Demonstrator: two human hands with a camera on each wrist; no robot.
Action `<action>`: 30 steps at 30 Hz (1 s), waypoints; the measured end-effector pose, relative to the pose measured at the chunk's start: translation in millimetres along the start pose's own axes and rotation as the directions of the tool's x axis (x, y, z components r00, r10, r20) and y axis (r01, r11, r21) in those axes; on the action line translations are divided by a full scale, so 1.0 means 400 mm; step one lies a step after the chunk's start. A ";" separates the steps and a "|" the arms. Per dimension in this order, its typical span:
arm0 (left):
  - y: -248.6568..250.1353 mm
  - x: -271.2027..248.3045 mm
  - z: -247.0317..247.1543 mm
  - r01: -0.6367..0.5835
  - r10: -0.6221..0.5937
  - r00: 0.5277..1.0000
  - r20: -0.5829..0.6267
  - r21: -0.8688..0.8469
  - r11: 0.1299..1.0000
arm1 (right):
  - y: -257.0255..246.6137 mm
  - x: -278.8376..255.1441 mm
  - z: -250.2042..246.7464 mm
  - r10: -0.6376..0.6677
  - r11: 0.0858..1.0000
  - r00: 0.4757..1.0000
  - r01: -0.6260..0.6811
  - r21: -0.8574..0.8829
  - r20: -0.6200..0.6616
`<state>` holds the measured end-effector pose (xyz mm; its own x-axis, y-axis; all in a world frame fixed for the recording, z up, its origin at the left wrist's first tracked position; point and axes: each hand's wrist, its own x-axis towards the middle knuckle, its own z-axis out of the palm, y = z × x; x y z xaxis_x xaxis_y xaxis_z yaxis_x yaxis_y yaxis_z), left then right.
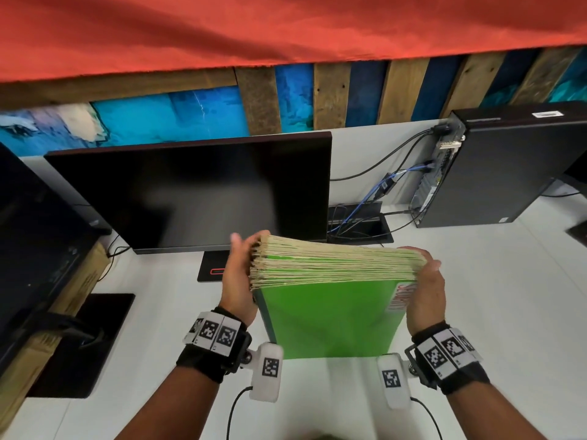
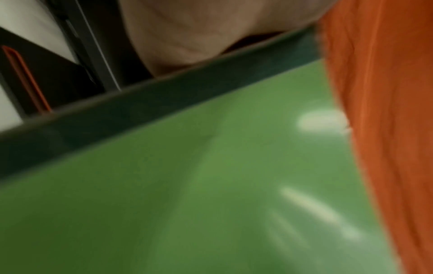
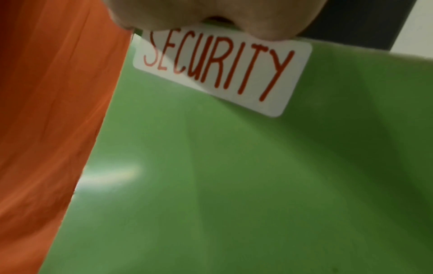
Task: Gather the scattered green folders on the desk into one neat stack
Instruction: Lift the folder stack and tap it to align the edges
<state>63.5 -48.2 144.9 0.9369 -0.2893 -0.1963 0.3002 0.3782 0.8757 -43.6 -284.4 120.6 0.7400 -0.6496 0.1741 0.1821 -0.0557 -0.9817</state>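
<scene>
At the far left, a dark monitor [image 1: 35,249] stood over a cardboard box [image 1: 73,300], with its black base [image 1: 85,344] on the white desk [image 1: 508,296]. Right of it, a second monitor [image 1: 197,192] faced you, its stand [image 1: 212,265] marked with a red outline. Just in front of that stand, your left hand [image 1: 238,281] gripped the left edge of the folders [image 1: 333,300], thumb on the near side and fingers wrapped round the far side; the left wrist view showed only a blurred palm [image 2: 187,33] against a dark green spine. You held the folders as one thick bundle upright between both hands, in the middle of the desk and near you, pale top edges up and a green cover facing you; whether the bottom edge touched the desk could not be told. A white label [image 3: 222,70] reading SECURITY in red sat at the cover's upper right. Your right hand [image 1: 425,293] clamped the right edge, its thumb over the top of that label. Farther right, cables [image 1: 381,185] ran to a black computer [image 1: 508,166] at the desk's far side. An orange cloth [image 1: 286,27] filled the top of the head view.
</scene>
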 end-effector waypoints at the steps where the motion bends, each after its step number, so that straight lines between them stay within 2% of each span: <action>1: -0.026 -0.004 -0.016 -0.054 0.054 0.999 0.001 -0.016 0.998 | 0.011 0.001 -0.007 0.017 0.999 0.999 -0.015 -0.035 0.043; 2: -0.057 -0.008 -0.033 -0.083 0.083 0.996 0.011 -0.018 0.996 | 0.031 -0.001 -0.021 0.034 0.997 0.995 -0.027 -0.075 0.091; 3: -0.086 -0.012 -0.047 -0.059 0.059 0.998 0.000 -0.021 0.998 | 0.063 -0.003 -0.039 0.060 0.992 0.988 -0.044 -0.118 0.139; 6: -0.154 -0.021 -0.080 0.088 -0.092 0.996 -0.017 -0.150 0.985 | 0.138 -0.046 -0.087 0.265 0.949 0.937 -0.211 -0.235 0.226; 7: -0.170 -0.022 -0.090 0.166 -0.164 0.986 0.027 -0.214 0.962 | 0.153 -0.065 -0.095 0.325 0.929 0.916 -0.263 -0.261 0.236; 9: -0.203 -0.014 -0.109 0.281 -0.268 0.960 0.086 -0.233 0.931 | 0.147 -0.098 -0.089 0.378 0.914 0.900 -0.326 -0.240 0.216; 10: -0.216 -0.011 -0.116 0.282 -0.274 0.959 0.067 -0.205 0.937 | 0.144 -0.108 -0.083 0.376 0.918 0.909 -0.339 -0.205 0.181; 11: -0.220 -0.007 -0.114 0.281 -0.263 0.958 0.114 -0.190 0.941 | 0.145 -0.110 -0.073 0.377 0.918 0.918 -0.351 -0.186 0.123; 12: -0.212 -0.016 -0.095 0.256 -0.208 0.956 0.206 -0.245 0.935 | 0.151 -0.103 -0.062 0.375 0.920 0.924 -0.361 -0.150 0.073; 13: -0.198 -0.024 -0.074 0.148 -0.085 0.966 0.245 -0.249 0.957 | 0.156 -0.091 -0.050 0.374 0.924 0.927 -0.370 -0.095 0.025; 14: -0.195 -0.020 -0.050 0.127 -0.069 0.971 0.229 -0.249 0.960 | 0.167 -0.078 -0.040 0.374 0.926 0.927 -0.375 -0.038 -0.031; 15: -0.189 -0.008 -0.038 0.165 -0.121 0.965 0.232 -0.180 0.970 | 0.172 -0.062 -0.033 0.377 0.926 0.922 -0.378 0.000 -0.090; 16: -0.186 0.013 -0.022 0.144 -0.129 0.985 0.113 -0.136 0.980 | 0.176 -0.042 -0.030 0.374 0.927 0.917 -0.374 0.026 -0.142; 17: -0.186 0.027 -0.012 0.063 -0.057 0.996 0.073 -0.091 0.994 | 0.175 -0.020 -0.036 0.375 0.924 0.908 -0.382 -0.001 -0.186; 18: -0.195 0.043 -0.001 -0.019 0.021 0.996 0.087 -0.030 0.999 | 0.160 0.005 -0.048 0.372 0.919 0.901 -0.391 -0.049 -0.222; 20: -0.224 0.064 0.044 -0.112 0.095 0.991 0.099 0.184 0.977 | 0.140 0.055 -0.097 0.394 0.892 0.886 -0.433 -0.131 -0.244; 21: -0.239 0.070 0.071 -0.105 0.071 0.991 0.112 0.333 0.937 | 0.129 0.080 -0.128 0.411 0.875 0.880 -0.454 -0.169 -0.237; 23: -0.285 0.084 0.133 -0.064 -0.020 0.988 0.156 0.511 0.857 | 0.122 0.131 -0.202 0.441 0.821 0.867 -0.495 -0.286 -0.233; 27: -0.400 0.132 0.260 0.096 -0.152 0.987 0.046 0.592 0.800 | 0.148 0.232 -0.354 0.553 0.625 0.794 -0.596 -0.505 -0.253; 30: -0.480 0.168 0.355 0.223 -0.277 0.961 -0.008 0.615 0.756 | 0.178 0.285 -0.457 0.602 0.488 0.721 -0.672 -0.557 -0.343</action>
<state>43.6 -265.1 26.4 0.8186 -0.3757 -0.4345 0.3257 -0.3195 0.8899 -64.5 -501.1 56.5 0.4216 -0.7618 -0.4918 -0.7691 -0.0132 -0.6389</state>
